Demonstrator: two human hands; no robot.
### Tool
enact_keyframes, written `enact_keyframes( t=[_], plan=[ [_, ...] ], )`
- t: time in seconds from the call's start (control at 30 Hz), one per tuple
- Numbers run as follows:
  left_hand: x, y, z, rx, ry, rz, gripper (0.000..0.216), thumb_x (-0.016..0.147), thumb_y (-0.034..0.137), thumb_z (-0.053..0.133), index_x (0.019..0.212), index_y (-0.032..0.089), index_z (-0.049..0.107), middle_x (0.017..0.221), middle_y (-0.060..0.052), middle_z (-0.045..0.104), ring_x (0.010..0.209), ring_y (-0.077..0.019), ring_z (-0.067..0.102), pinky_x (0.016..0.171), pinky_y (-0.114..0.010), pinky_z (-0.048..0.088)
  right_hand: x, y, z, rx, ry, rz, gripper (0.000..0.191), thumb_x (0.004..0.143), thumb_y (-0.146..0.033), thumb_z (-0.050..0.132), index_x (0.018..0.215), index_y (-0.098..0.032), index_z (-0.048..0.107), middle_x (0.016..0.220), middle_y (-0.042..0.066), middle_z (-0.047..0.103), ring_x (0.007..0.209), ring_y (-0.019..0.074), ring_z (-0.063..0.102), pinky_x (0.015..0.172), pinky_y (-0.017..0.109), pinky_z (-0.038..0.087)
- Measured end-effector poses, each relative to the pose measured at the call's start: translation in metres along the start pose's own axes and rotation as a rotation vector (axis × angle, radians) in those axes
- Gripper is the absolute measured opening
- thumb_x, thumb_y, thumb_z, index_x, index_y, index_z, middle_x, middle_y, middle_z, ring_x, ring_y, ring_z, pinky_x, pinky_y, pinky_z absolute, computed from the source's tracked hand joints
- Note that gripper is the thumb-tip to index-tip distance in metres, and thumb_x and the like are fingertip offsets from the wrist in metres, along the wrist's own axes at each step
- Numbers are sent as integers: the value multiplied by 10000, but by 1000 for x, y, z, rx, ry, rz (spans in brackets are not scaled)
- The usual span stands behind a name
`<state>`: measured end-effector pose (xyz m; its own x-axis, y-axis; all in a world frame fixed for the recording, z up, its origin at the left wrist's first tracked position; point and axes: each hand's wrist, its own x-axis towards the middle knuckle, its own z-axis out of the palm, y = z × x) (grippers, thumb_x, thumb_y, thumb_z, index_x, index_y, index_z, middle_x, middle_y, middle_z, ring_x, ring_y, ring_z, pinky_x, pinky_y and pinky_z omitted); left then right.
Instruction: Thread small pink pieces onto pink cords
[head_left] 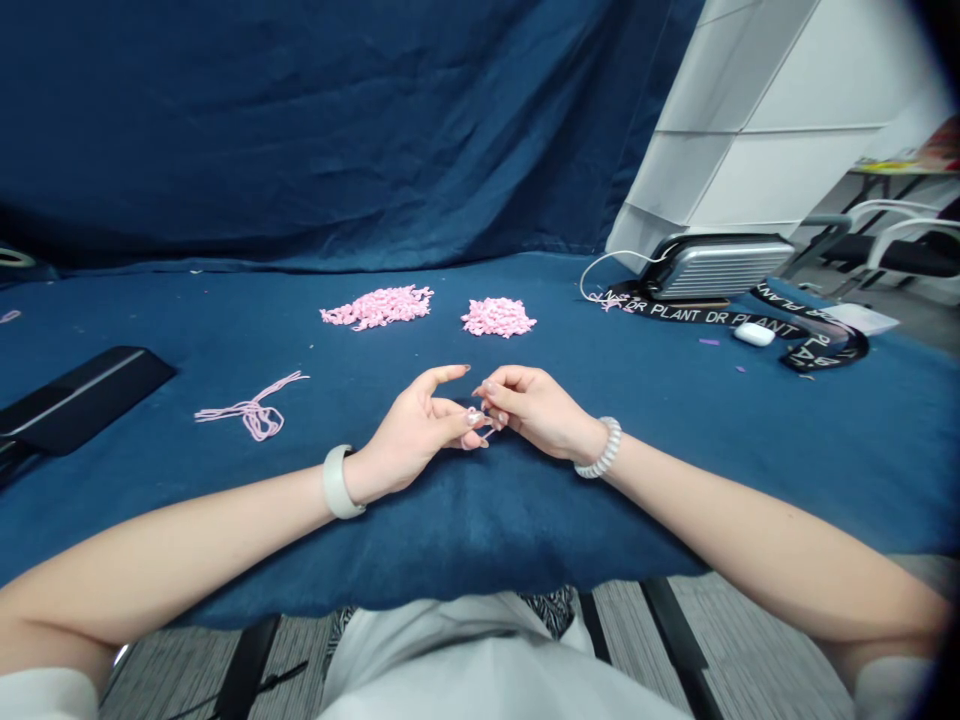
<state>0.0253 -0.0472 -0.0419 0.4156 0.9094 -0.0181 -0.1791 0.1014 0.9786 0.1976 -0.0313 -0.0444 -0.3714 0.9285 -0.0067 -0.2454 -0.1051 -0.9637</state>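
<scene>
Close together over the near half of the table, my two hands work on a short pink cord [490, 432]. Thumb and fingers of my left hand [431, 425] pinch it, while the index finger stretches out above. My right hand [536, 408] has its fingertips pressed together at the other side of the cord; most of the cord is hidden by the fingers. Beyond the hands lie two heaps of small knotted pink cord pieces, a wider heap [379, 307] and a rounder heap [499, 317]. Left of my left hand rests a loose bundle of pink cords [251, 408].
A blue cloth covers the table [645, 400]. At the left lies a flat black object [90, 400]. At the back right are a silver ribbed case [724, 268], a black lettered strap [675, 313] and a small white case [754, 334]. A blue curtain [315, 130] hangs behind.
</scene>
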Motion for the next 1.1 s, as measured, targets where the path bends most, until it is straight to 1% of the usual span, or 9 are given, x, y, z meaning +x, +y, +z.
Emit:
enact_keyframes(
  t=[0.13, 0.33, 0.4, 0.5, 0.57, 0.63, 0.8, 0.97, 1.1],
  plan=[
    [0, -1, 0, 114, -56, 16, 690, 726, 248, 706, 1294, 162, 324, 606, -5, 671, 593, -164, 662, 640, -296, 532, -4, -6, -2, -194, -99, -9, 245, 701, -370, 703, 723, -131, 651, 527, -21, 553, 484, 67, 457, 482, 211, 357],
    [-1, -2, 1, 122, -88, 25, 710, 730, 199, 693, 1313, 167, 289, 624, 8, 668, 605, -156, 671, 669, -306, 546, -11, -15, 3, -483, -161, -97, 179, 763, -290, 634, 675, -135, 652, 602, 11, 606, 541, 94, 519, 535, 229, 413],
    [-1, -3, 1, 116, -87, 43, 706, 727, 193, 694, 1309, 169, 296, 630, 10, 669, 603, -156, 672, 671, -302, 546, -13, -16, 5, -562, -145, -159, 165, 783, -257, 601, 668, -146, 643, 647, 17, 617, 568, 105, 542, 551, 237, 425],
    [0, -5, 1, 109, -79, 68, 703, 721, 203, 700, 1302, 163, 307, 639, 2, 680, 613, -164, 674, 677, -309, 545, -15, -13, 8, -734, -76, -331, 166, 801, -174, 552, 651, -160, 623, 701, 19, 613, 624, 115, 557, 622, 254, 435],
    [0, -5, 2, 104, -73, 68, 687, 720, 211, 703, 1290, 160, 321, 654, -5, 688, 632, -169, 678, 696, -318, 542, -15, -10, 9, -845, -30, -441, 185, 803, -128, 526, 638, -164, 601, 697, 15, 598, 644, 115, 547, 656, 259, 423],
    [1, -6, 2, 104, -65, 61, 658, 727, 217, 701, 1274, 164, 340, 672, -9, 695, 649, -168, 681, 710, -312, 534, -14, -8, 10, -897, 3, -496, 200, 807, -108, 509, 628, -167, 578, 690, 12, 588, 657, 118, 537, 666, 259, 409],
    [4, -9, 0, 44, -56, 32, 521, 737, 221, 697, 1179, 163, 427, 699, -12, 703, 693, -158, 683, 757, -310, 518, -11, -6, 10, -838, 98, -482, 212, 829, -137, 496, 626, -167, 552, 676, 9, 564, 651, 118, 521, 654, 258, 392],
    [5, -9, -2, 164, -113, -15, 185, 778, 279, 652, 866, 122, 607, 773, -51, 708, 766, -155, 673, 805, -303, 501, -12, -6, 11, -718, 135, -396, 227, 840, -203, 506, 617, -163, 533, 682, 10, 553, 618, 108, 511, 622, 254, 396],
    [3, -5, -2, 269, -128, 61, 181, 805, 304, 616, 774, 126, 631, 744, -48, 698, 757, -156, 658, 802, -302, 494, -11, -4, 12, -545, 117, -265, 240, 823, -281, 548, 618, -158, 532, 602, -5, 532, 548, 95, 485, 559, 244, 393]
  ],
)
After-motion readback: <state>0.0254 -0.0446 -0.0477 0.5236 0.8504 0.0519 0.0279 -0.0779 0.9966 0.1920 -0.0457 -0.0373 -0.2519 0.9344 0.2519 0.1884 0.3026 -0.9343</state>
